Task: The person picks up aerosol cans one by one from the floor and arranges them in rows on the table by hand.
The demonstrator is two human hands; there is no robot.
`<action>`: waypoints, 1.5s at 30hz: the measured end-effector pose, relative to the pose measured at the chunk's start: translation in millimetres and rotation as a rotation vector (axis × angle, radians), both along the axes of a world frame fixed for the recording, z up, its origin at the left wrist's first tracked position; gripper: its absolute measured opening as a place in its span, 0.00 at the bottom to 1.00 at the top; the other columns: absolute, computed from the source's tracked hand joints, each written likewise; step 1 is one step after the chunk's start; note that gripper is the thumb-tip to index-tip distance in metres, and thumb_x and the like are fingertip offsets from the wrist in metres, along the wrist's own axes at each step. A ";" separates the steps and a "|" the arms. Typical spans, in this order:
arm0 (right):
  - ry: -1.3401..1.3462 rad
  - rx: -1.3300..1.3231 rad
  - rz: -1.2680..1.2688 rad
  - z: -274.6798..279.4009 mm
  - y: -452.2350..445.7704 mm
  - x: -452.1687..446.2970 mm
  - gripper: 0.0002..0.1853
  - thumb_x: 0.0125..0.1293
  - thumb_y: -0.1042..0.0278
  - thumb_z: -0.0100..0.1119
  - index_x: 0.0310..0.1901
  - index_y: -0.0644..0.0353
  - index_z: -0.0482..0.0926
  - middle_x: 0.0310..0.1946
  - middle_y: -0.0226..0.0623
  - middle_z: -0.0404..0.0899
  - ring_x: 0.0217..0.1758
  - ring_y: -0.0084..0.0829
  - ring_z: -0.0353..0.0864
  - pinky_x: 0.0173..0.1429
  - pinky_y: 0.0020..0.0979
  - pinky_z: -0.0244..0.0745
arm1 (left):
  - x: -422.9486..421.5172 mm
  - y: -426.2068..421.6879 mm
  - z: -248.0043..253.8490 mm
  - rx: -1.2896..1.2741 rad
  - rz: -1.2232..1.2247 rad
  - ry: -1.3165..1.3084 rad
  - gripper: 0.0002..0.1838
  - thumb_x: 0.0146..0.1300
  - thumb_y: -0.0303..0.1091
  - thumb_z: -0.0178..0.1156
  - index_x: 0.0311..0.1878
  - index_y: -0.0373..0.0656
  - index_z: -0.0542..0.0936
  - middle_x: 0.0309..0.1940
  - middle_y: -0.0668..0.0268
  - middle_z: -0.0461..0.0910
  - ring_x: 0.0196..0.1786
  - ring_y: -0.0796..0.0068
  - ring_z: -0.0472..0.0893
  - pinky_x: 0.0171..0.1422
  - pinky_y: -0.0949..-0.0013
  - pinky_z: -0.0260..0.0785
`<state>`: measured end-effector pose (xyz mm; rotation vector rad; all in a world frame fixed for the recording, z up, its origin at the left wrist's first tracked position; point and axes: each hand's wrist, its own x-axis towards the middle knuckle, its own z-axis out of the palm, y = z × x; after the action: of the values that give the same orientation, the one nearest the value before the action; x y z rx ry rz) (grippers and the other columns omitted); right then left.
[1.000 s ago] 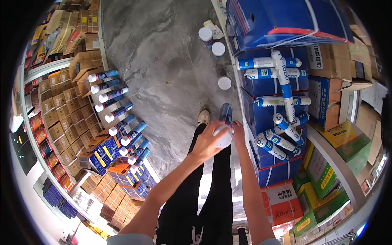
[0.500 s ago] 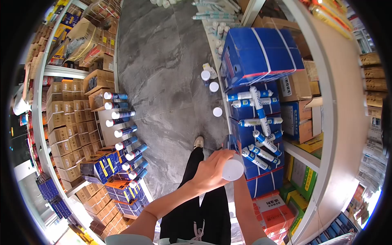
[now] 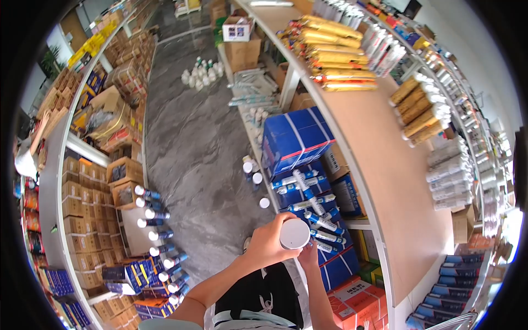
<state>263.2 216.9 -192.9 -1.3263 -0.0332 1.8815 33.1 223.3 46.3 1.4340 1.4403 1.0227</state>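
A can with a white cap (image 3: 295,234) is gripped by my left hand (image 3: 268,240), whose fingers wrap round it just below the cap. The cap faces up toward the camera and hides most of the can's body. Right beside the can is my right hand (image 3: 309,254), partly behind it; its fingers are partly hidden, so I cannot make out whether it touches the can. Blue-and-white tubes (image 3: 324,222) lie on blue boxes (image 3: 336,268) to the right of the hands.
White-capped cans (image 3: 159,235) line the left lower shelf. A few white-capped containers (image 3: 257,178) stand on the floor by the right shelf. White bottles (image 3: 202,75) stand farther down the aisle. Gold tubes (image 3: 338,55) lie on the right shelf top (image 3: 385,176). Another person's arm (image 3: 39,132) shows at far left.
The view has tilted up, showing more of the aisle and the right shelf top. The capped can is held higher, nearer the camera, with its cap facing me.
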 end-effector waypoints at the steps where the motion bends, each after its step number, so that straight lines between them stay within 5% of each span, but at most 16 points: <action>1: 0.001 0.016 -0.005 11.2 -4.1 4.0 0.29 0.70 0.40 0.46 0.60 0.57 0.69 0.57 0.35 0.73 0.62 0.35 0.71 0.68 0.42 0.67 | -0.4 0.7 9.7 0.012 0.006 -0.005 0.40 0.41 0.37 0.77 0.59 0.43 0.67 0.50 0.58 0.81 0.52 0.62 0.83 0.56 0.64 0.74; 3: 0.011 0.117 -0.011 18.5 -26.6 16.2 0.30 0.71 0.40 0.46 0.61 0.59 0.68 0.59 0.37 0.71 0.64 0.36 0.70 0.69 0.43 0.66 | 0.6 3.5 23.5 0.119 0.022 0.015 0.45 0.40 0.40 0.76 0.63 0.44 0.64 0.48 0.55 0.82 0.46 0.55 0.84 0.50 0.62 0.78; 7: -0.012 0.169 -0.214 70.9 -70.8 6.2 0.30 0.74 0.42 0.36 0.59 0.63 0.67 0.59 0.42 0.73 0.66 0.39 0.70 0.70 0.45 0.65 | 10.2 21.9 41.5 0.175 -0.028 -0.088 0.47 0.40 0.43 0.78 0.63 0.43 0.64 0.47 0.56 0.82 0.47 0.63 0.85 0.49 0.64 0.80; 8: 0.041 0.140 -0.266 76.3 -76.3 6.7 0.27 0.65 0.48 0.48 0.56 0.63 0.72 0.54 0.42 0.77 0.61 0.38 0.74 0.69 0.43 0.66 | 13.4 25.8 54.1 0.175 -0.054 -0.140 0.46 0.40 0.45 0.79 0.62 0.42 0.65 0.47 0.56 0.82 0.49 0.63 0.84 0.51 0.65 0.79; 12: 0.176 0.133 -0.323 103.0 -97.0 9.8 0.30 0.64 0.47 0.48 0.57 0.66 0.71 0.55 0.46 0.77 0.62 0.40 0.73 0.71 0.42 0.63 | 24.7 41.3 95.0 0.313 -0.231 -0.049 0.45 0.39 0.47 0.80 0.60 0.40 0.70 0.47 0.57 0.83 0.51 0.65 0.83 0.55 0.65 0.75; 14: 0.193 0.224 -0.314 107.4 -107.8 12.3 0.32 0.71 0.41 0.39 0.57 0.65 0.72 0.56 0.43 0.77 0.65 0.39 0.71 0.73 0.41 0.56 | 39.0 46.6 108.3 0.306 -0.314 -0.106 0.43 0.39 0.47 0.80 0.59 0.39 0.72 0.47 0.58 0.83 0.49 0.67 0.84 0.54 0.66 0.75; 19: 0.228 0.302 -0.471 127.8 -131.3 39.4 0.29 0.65 0.47 0.46 0.56 0.65 0.72 0.55 0.43 0.77 0.62 0.39 0.73 0.72 0.42 0.60 | 73.6 52.2 127.6 0.184 -0.548 -0.415 0.41 0.38 0.39 0.80 0.59 0.39 0.74 0.48 0.63 0.82 0.51 0.72 0.82 0.52 0.68 0.77; 22: 0.249 0.309 -0.513 175.2 -139.9 62.9 0.28 0.62 0.51 0.50 0.56 0.66 0.72 0.55 0.43 0.77 0.62 0.41 0.72 0.72 0.44 0.62 | 98.2 36.8 155.3 0.214 -0.699 -0.441 0.41 0.37 0.37 0.81 0.58 0.39 0.74 0.48 0.64 0.81 0.51 0.73 0.82 0.54 0.69 0.76; 24: 0.277 0.296 -0.553 185.6 -146.4 81.7 0.21 0.61 0.53 0.50 0.46 0.64 0.76 0.46 0.41 0.81 0.57 0.39 0.75 0.70 0.45 0.64 | 121.1 22.9 170.7 0.300 -0.798 -0.352 0.42 0.36 0.37 0.81 0.58 0.38 0.75 0.48 0.66 0.81 0.50 0.75 0.81 0.58 0.69 0.71; 29: 0.152 0.357 -0.487 154.1 -174.7 126.9 0.18 0.67 0.51 0.47 0.41 0.59 0.76 0.43 0.41 0.83 0.53 0.36 0.79 0.66 0.41 0.69 | 190.7 -10.2 192.1 0.245 -0.996 -0.341 0.43 0.36 0.38 0.80 0.60 0.38 0.74 0.50 0.65 0.80 0.53 0.75 0.79 0.62 0.69 0.68; 33: 0.025 0.367 -0.592 166.0 -206.7 150.4 0.22 0.72 0.50 0.48 0.56 0.60 0.70 0.37 0.35 0.83 0.50 0.34 0.82 0.60 0.37 0.75 | 235.3 -34.2 183.8 0.220 -1.018 -0.334 0.45 0.38 0.37 0.80 0.62 0.35 0.72 0.52 0.63 0.78 0.55 0.74 0.78 0.64 0.67 0.67; 40: -0.167 0.312 -0.457 176.2 -260.4 228.3 0.21 0.68 0.51 0.56 0.45 0.65 0.79 0.36 0.38 0.84 0.36 0.30 0.85 0.45 0.32 0.81 | 315.2 -62.2 145.4 0.135 -0.916 -0.468 0.45 0.34 0.46 0.81 0.57 0.33 0.74 0.49 0.61 0.80 0.54 0.71 0.78 0.61 0.66 0.68; 45: -0.292 0.306 -0.485 202.9 -290.8 256.5 0.18 0.70 0.53 0.53 0.43 0.62 0.78 0.32 0.36 0.84 0.35 0.27 0.84 0.43 0.28 0.80 | 370.7 -80.4 130.0 0.115 -0.888 -1.000 0.56 0.31 0.62 0.78 0.60 0.35 0.70 0.50 0.59 0.78 0.52 0.70 0.78 0.54 0.67 0.73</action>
<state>519.8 -73.8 10.0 -1.2494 -0.1318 1.2164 403.8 142.9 176.4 1.1387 -0.0038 0.9738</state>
